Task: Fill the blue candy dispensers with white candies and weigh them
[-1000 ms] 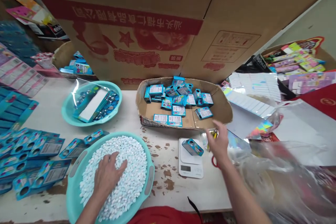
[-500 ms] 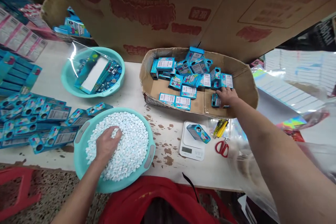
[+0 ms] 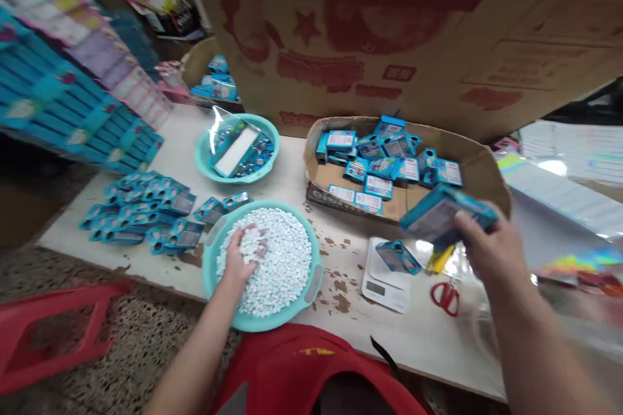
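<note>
My left hand (image 3: 242, 258) is in a turquoise basin (image 3: 315, 282) of small white candies (image 3: 285, 262). Its palm faces up, with a heap of candies cupped in the curled fingers. My right hand (image 3: 491, 243) grips a small blue box (image 3: 438, 215), raised above the front right of a cut-down cardboard tray (image 3: 341, 203) and blurred by motion. More blue boxes (image 3: 384, 159) lie loose in that tray. Below the raised box, a white digital scale (image 3: 389, 292) carries another blue box (image 3: 399, 256), lying tilted on it.
Rows of blue boxes (image 3: 146, 207) sit at the table's left. A second turquoise basin (image 3: 267, 175) holds shiny blue pieces and a plastic-wrapped pack. Red scissors (image 3: 444, 299) lie right of the scale. A large carton (image 3: 350, 32) stands behind; a red stool (image 3: 58, 337) is at lower left.
My right hand has lifted a blue box out of the cardboard tray and towards me. My left hand has turned palm up with candies in it. The view has swung left.
</note>
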{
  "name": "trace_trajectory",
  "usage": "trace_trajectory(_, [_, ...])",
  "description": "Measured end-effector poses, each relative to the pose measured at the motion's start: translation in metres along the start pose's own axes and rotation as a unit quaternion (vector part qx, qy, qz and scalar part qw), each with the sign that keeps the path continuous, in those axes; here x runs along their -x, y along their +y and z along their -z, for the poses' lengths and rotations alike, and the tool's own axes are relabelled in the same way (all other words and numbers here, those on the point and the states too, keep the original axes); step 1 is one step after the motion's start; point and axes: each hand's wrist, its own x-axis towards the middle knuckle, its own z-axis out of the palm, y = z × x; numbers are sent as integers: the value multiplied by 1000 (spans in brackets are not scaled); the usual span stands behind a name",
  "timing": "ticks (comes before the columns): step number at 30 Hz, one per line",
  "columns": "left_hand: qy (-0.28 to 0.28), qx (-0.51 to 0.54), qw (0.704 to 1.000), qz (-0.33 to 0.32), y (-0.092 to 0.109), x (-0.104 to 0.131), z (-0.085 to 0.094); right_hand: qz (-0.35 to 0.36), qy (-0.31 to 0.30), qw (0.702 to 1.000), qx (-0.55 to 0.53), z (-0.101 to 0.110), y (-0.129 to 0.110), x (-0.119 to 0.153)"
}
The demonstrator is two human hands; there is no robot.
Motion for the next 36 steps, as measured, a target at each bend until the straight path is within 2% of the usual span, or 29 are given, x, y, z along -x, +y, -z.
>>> trace_trajectory(3, [-13, 50, 998, 34, 5, 3, -1, -40, -124, 984, -121, -62, -41, 58])
trace_trajectory(4, [-20, 64, 997, 37, 8, 6, -3, -38, -173, 975, -136, -83, -54, 74])
trace_trajectory(6, [-40, 83, 995, 32, 15, 17, -12, 3, -229, 964, -133, -120, -75, 100])
trace_trajectory(9, [-72, 96, 993, -22, 24, 41, -32, 114, -242, 960, -82, -160, -95, 122])
trace_trajectory(12, [-83, 80, 984, -139, 25, 60, -51, 196, -236, 951, -34, -182, -103, 130])
trace_trajectory(14, [-73, 58, 975, -201, 23, 65, -58, 219, -237, 947, -13, -190, -106, 132])
trace_trajectory(16, [-60, 47, 972, -224, 20, 64, -59, 229, -238, 944, 4, -194, -108, 134])
trace_trajectory(23, [-59, 41, 972, -226, 14, 54, -52, 236, -246, 940, 18, -197, -111, 138])
trace_trajectory(28, [-60, 5, 966, -252, 11, 54, -53, 219, -243, 945, 18, -196, -111, 136])
trace_trajectory(36, [-55, -23, 963, -264, 12, 54, -55, 233, -241, 942, 24, -196, -109, 132])
